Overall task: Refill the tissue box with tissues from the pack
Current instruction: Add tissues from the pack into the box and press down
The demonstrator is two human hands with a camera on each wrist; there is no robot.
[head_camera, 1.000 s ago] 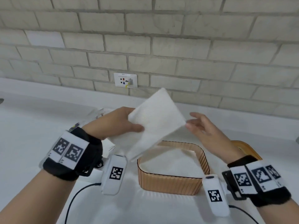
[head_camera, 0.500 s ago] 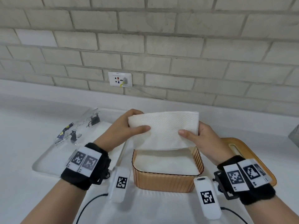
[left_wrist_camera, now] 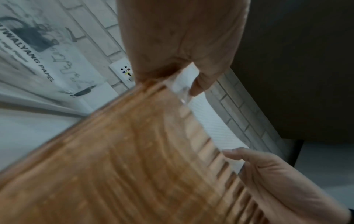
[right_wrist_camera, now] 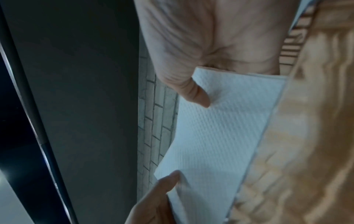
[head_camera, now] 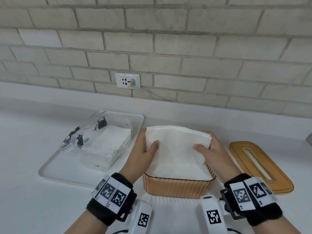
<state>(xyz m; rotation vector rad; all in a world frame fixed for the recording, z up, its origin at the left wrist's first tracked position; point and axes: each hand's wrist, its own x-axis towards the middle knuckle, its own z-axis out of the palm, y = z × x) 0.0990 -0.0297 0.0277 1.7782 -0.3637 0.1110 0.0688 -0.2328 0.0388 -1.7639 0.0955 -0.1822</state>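
Note:
A folded stack of white tissues point(head_camera: 175, 146) slants into the ribbed orange tissue box point(head_camera: 177, 188) at the middle of the counter, its far edge still above the rim. My left hand point(head_camera: 145, 152) grips the stack's left side, thumb on top. My right hand point(head_camera: 209, 147) grips the right side the same way. The right wrist view shows the tissues point(right_wrist_camera: 220, 124) pinched under my right thumb beside the box wall point(right_wrist_camera: 306, 136). In the left wrist view, the box wall point(left_wrist_camera: 124, 151) fills the picture. The clear tissue pack point(head_camera: 101, 142) lies on a white tray point(head_camera: 55, 173) to the left.
The orange box lid point(head_camera: 263, 164) with its slot lies flat to the right of the box. A wall socket point(head_camera: 127, 80) with a plugged cable sits on the brick wall behind. The white counter runs left and right.
Both hands took the tissue stack from a raised, tilted hold and lowered it into the orange box. The right hand, free a second ago, now grips the stack.

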